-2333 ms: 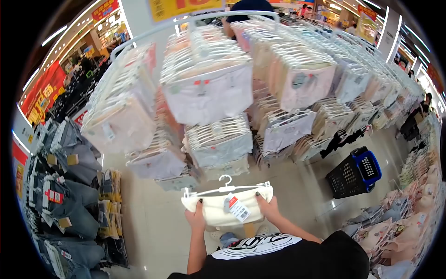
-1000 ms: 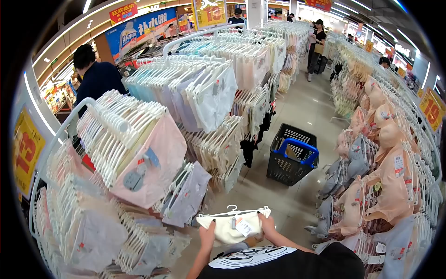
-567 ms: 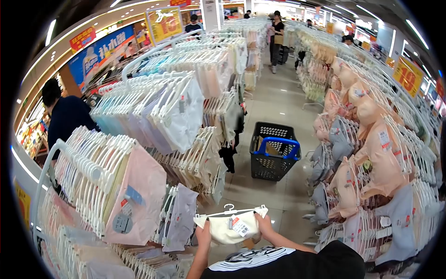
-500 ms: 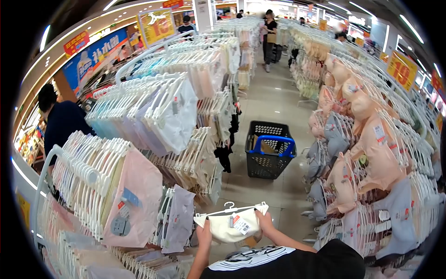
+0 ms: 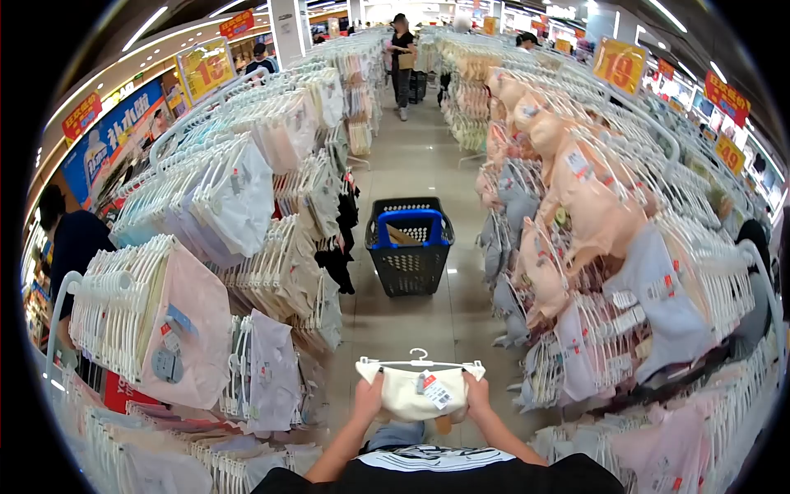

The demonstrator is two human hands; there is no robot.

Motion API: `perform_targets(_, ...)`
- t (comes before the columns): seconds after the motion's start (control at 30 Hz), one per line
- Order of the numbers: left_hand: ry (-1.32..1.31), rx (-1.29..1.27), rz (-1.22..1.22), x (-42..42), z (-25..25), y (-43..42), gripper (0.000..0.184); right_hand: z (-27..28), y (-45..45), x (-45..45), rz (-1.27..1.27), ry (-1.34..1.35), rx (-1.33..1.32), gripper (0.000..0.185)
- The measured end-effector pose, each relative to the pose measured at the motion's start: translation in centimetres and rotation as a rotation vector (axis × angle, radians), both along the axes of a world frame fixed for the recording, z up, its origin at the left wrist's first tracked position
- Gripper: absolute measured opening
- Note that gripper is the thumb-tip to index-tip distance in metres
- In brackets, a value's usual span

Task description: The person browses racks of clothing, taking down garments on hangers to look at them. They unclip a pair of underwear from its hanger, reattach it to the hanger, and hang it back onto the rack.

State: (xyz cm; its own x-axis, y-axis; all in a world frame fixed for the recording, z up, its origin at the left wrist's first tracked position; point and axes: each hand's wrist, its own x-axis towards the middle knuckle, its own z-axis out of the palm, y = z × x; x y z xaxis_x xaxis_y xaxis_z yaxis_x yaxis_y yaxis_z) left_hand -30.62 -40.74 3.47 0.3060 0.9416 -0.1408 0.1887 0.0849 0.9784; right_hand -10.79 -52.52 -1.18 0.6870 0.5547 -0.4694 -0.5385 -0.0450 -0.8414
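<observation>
- Holding cream briefs [image 5: 401, 397] at both side edges, hands low in front of the shirt [image 5: 440, 458], above the floor [image 5: 411, 165] between racks.
- Left hand [image 5: 366, 400]: fingers [image 5: 376, 385] narrow, pinching left edge, thumb in front; other fingers mostly hidden.
- Right hand [image 5: 477, 397]: same pinch, right edge.
- Hanger [image 5: 420, 363] along briefs' top edge, about level, hook up; clips at both ends.
- Tag [image 5: 439, 393] on front, tilted, right of centre, clear of both thumbs.
- Doing it well: even height both sides, light outward tension so cloth lies flat, no downward tug near clips (likely slip point), thumbs off tag.
- Basket [image 5: 410, 278] upright on floor beyond the hands, between the racks' aisle edges, touching neither hand.
- Pink briefs [image 5: 191, 329] at left rack's near end; peach bras [image 5: 576, 198] along right rack's aisle edge.
</observation>
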Motion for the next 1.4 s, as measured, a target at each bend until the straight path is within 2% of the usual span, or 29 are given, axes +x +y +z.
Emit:
perform_targets(0.13,0.044,0.125,-0.138,1.2,-0.7,-4.4,0.033,-2.6,-5.9,-0.4,-0.129,-0.007,-0.122,0.02)
perform_targets(0.27,0.096,0.16,-0.272,1.4,1.2,-7.5,0.034,-3.3,-9.5,-1.6,-0.279,0.041,-0.051,0.02)
perform_targets(0.4,0.053,0.192,-0.316,1.5,0.7,-8.3,0.033,-1.3,-10.9,-1.8,-0.328,0.051,0.058,0.023)
perform_targets(0.5,0.038,0.242,-0.392,2.3,2.3,-7.8,0.031,-0.3,-10.5,-0.4,-0.394,-0.077,0.072,0.027)
perform_targets(0.57,0.05,0.262,-0.462,2.2,3.4,-7.6,0.03,-1.4,-10.0,1.6,-0.352,-0.127,0.09,0.03)
perform_targets(0.6,0.203,0.189,-0.515,1.9,4.2,-7.5,0.027,-0.2,-9.5,2.0,-0.337,-0.146,0.113,0.031)
perform_targets(0.7,0.057,0.316,-0.45,1.1,2.3,-8.0,0.026,3.0,-7.8,3.0,-0.289,-0.272,0.177,0.036)
perform_targets(0.73,0.094,0.244,-0.44,0.6,2.0,-8.3,0.027,4.2,-7.5,2.8,-0.288,-0.297,0.195,0.033)
perform_targets(0.83,0.128,0.247,-0.391,-0.8,1.7,-8.8,0.028,5.1,-7.7,3.3,-0.184,-0.332,0.198,0.026)
perform_targets(0.9,0.006,0.326,-0.26,-1.2,2.2,-8.8,0.028,5.9,-7.9,4.4,-0.093,-0.376,0.19,0.022)
perform_targets(0.97,0.072,0.332,-0.217,-2.0,2.0,-7.8,0.026,7.4,-7.9,4.6,-0.004,-0.421,0.164,0.019)
perform_targets(1.03,0.032,0.474,-0.027,-1.9,2.9,-6.7,0.022,9.0,-7.5,5.1,-0.017,-0.473,0.194,0.019)
perform_targets(1.07,0.013,0.486,-0.057,-2.1,4.5,-6.0,0.021,10.0,-7.4,5.3,0.008,-0.499,0.192,0.018)
perform_targets(1.17,-0.057,0.566,0.052,-1.9,7.4,-4.7,0.019,13.1,-6.9,4.7,-0.003,-0.569,0.215,0.017)
perform_targets(1.27,-0.121,0.444,0.036,-1.9,9.4,-3.8,0.015,14.8,-6.3,4.0,-0.054,-0.431,0.335,0.016)
perform_targets(1.3,-0.186,0.382,0.038,-1.5,9.5,-3.6,0.016,14.7,-6.1,3.6,-0.056,-0.391,0.346,0.016)
perform_targets(1.4,-0.171,0.24,0.044,-0.9,8.7,-3.7,0.023,14.2,-5.9,2.0,-0.068,-0.259,0.364,0.018)
